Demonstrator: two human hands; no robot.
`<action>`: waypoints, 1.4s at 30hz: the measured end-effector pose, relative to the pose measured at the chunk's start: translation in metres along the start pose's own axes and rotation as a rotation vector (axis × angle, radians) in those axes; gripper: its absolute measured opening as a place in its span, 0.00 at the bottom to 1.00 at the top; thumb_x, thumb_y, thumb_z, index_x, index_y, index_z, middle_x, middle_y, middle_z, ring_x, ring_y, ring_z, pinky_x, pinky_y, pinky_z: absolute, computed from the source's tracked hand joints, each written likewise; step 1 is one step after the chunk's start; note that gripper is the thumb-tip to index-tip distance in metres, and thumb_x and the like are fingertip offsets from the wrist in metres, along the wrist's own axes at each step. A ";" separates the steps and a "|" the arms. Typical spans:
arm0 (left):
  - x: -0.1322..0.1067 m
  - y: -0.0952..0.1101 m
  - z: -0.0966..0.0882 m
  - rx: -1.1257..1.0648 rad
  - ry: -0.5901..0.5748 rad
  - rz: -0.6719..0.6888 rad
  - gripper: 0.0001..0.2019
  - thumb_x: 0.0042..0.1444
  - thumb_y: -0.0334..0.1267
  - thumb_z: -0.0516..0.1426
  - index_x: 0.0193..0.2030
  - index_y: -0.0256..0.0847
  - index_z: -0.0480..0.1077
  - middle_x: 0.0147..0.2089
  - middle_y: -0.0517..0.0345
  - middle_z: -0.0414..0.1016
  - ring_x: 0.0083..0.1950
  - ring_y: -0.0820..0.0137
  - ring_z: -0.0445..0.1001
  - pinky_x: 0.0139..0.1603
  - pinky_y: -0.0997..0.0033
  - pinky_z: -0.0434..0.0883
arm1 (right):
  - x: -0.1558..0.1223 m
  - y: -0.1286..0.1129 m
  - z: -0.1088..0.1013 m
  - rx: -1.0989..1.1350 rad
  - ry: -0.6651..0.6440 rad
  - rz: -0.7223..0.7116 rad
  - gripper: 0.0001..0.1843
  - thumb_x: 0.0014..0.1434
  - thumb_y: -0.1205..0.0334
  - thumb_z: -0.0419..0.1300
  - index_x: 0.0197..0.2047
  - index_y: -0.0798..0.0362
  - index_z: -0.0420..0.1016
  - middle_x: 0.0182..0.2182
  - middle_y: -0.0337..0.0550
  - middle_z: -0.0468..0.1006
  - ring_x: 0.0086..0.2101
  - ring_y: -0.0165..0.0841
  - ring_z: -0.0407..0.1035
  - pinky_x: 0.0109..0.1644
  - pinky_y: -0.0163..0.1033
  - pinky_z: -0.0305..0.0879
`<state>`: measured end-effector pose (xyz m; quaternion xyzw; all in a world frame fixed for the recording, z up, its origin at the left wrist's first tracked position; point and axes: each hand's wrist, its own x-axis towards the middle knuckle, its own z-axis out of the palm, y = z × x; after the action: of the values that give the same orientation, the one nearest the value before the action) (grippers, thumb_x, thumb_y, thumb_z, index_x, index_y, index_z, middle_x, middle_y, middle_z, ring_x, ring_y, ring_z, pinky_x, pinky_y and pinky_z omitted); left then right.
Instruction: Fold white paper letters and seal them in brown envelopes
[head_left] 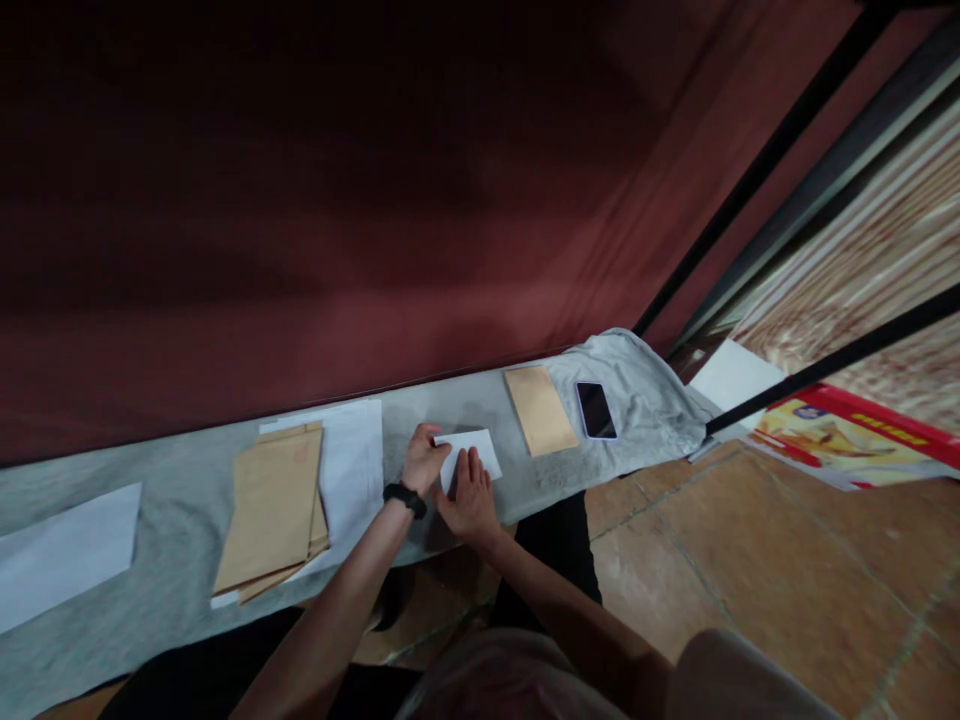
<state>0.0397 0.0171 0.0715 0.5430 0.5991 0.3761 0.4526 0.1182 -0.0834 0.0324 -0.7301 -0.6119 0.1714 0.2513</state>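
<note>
Left hand (424, 462) pinches the left end of a white paper sheet (480, 447); right hand (471, 505) rests on its face, fingers extended together.
Both hands contact the sheet, neither nearer; its long axis, partly covered, appears to run along the gray cloth (184, 460) toward the brown envelope (541, 410).

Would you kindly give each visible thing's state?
Small white paper: beneath right hand, left hand at edge
Phone: face up, screen dark
Single brown envelope: lying flat
Brown envelope stack: unevenly piled
White sheets: partly covered
Leftmost white sheet: flat
Grey cloth: spread, rumpled near phone
Black wristband: fastened
</note>
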 end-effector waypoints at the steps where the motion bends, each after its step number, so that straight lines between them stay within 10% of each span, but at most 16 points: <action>1: -0.004 0.008 0.000 -0.003 0.004 0.012 0.16 0.47 0.32 0.61 0.44 0.42 0.67 0.26 0.69 0.65 0.27 0.73 0.69 0.32 0.73 0.67 | 0.004 -0.006 -0.006 0.039 0.001 0.012 0.45 0.62 0.52 0.61 0.73 0.68 0.51 0.71 0.70 0.54 0.69 0.55 0.52 0.69 0.59 0.57; 6: -0.018 0.035 -0.005 -0.108 -0.006 0.048 0.14 0.59 0.44 0.58 0.50 0.43 0.68 0.37 0.61 0.74 0.38 0.69 0.76 0.39 0.70 0.72 | 0.028 -0.003 -0.041 0.395 0.023 0.007 0.25 0.69 0.61 0.49 0.67 0.53 0.67 0.56 0.52 0.79 0.54 0.41 0.75 0.58 0.44 0.71; 10: -0.021 0.014 -0.015 -0.080 0.187 -0.062 0.18 0.63 0.51 0.57 0.54 0.44 0.67 0.54 0.52 0.75 0.57 0.64 0.74 0.55 0.64 0.72 | 0.046 0.029 -0.049 0.750 0.091 0.126 0.20 0.70 0.56 0.48 0.54 0.51 0.77 0.42 0.45 0.85 0.41 0.39 0.80 0.42 0.42 0.78; 14: -0.023 -0.024 -0.017 -0.147 0.062 -0.337 0.18 0.62 0.44 0.60 0.56 0.40 0.66 0.48 0.50 0.78 0.47 0.65 0.80 0.47 0.63 0.77 | 0.053 0.059 -0.031 0.817 0.066 0.234 0.18 0.68 0.58 0.50 0.50 0.54 0.78 0.34 0.46 0.84 0.36 0.39 0.80 0.32 0.39 0.77; 18: -0.028 -0.045 -0.011 -0.118 -0.010 -0.334 0.12 0.58 0.37 0.61 0.48 0.39 0.71 0.36 0.56 0.79 0.34 0.69 0.80 0.38 0.67 0.77 | 0.050 0.076 -0.014 0.735 0.017 0.247 0.14 0.65 0.57 0.54 0.46 0.53 0.78 0.30 0.42 0.82 0.31 0.37 0.78 0.30 0.38 0.76; 25: -0.038 -0.053 -0.007 0.224 0.008 -0.228 0.26 0.54 0.32 0.59 0.61 0.38 0.65 0.28 0.61 0.76 0.32 0.64 0.78 0.37 0.65 0.72 | 0.042 0.088 -0.014 0.218 0.115 0.209 0.22 0.65 0.65 0.54 0.62 0.54 0.70 0.44 0.50 0.81 0.44 0.41 0.76 0.50 0.44 0.73; 34: -0.068 -0.046 -0.005 0.885 0.033 -0.048 0.23 0.64 0.39 0.50 0.65 0.38 0.63 0.50 0.41 0.77 0.54 0.51 0.77 0.54 0.52 0.71 | 0.021 0.084 -0.003 -0.092 0.132 -0.155 0.26 0.67 0.68 0.51 0.67 0.61 0.66 0.66 0.57 0.66 0.65 0.46 0.59 0.68 0.52 0.58; 42: -0.058 -0.066 0.029 0.881 -0.133 0.357 0.28 0.68 0.42 0.44 0.73 0.38 0.56 0.77 0.44 0.53 0.78 0.57 0.47 0.76 0.49 0.47 | 0.022 0.075 0.004 -0.156 -0.013 -0.306 0.29 0.70 0.63 0.48 0.73 0.60 0.57 0.70 0.54 0.61 0.70 0.43 0.53 0.73 0.53 0.48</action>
<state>0.0464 -0.0501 0.0083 0.8002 0.5687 0.1229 0.1452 0.1809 -0.0705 -0.0123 -0.6445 -0.7291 0.0876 0.2130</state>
